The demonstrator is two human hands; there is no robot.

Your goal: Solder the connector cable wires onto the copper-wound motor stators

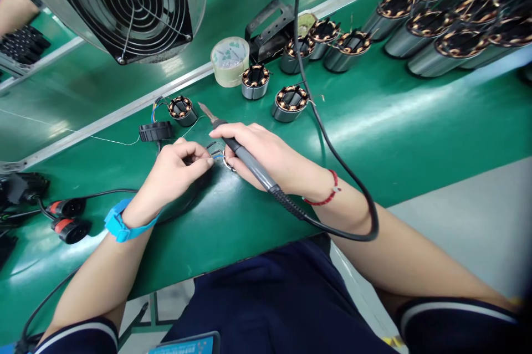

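My right hand (270,157) is closed around a black soldering iron (245,157), its tip pointing up and left over the green mat. Underneath that hand sits a motor stator (228,161), mostly hidden. My left hand (178,168) pinches the thin lead wires (213,150) coming off that stator, fingertips pressed together. A blue strap is on my left wrist and a red cord on my right wrist. The iron's black cable (332,149) loops to the right and runs up out of view.
Several wound stators (291,103) stand on the green bench (394,121), more lying at the far right (436,38). A tape roll (229,60), a black iron stand (268,30), a fan (124,2), a black spool (155,131) and red-ringed connectors (68,218) lie around.
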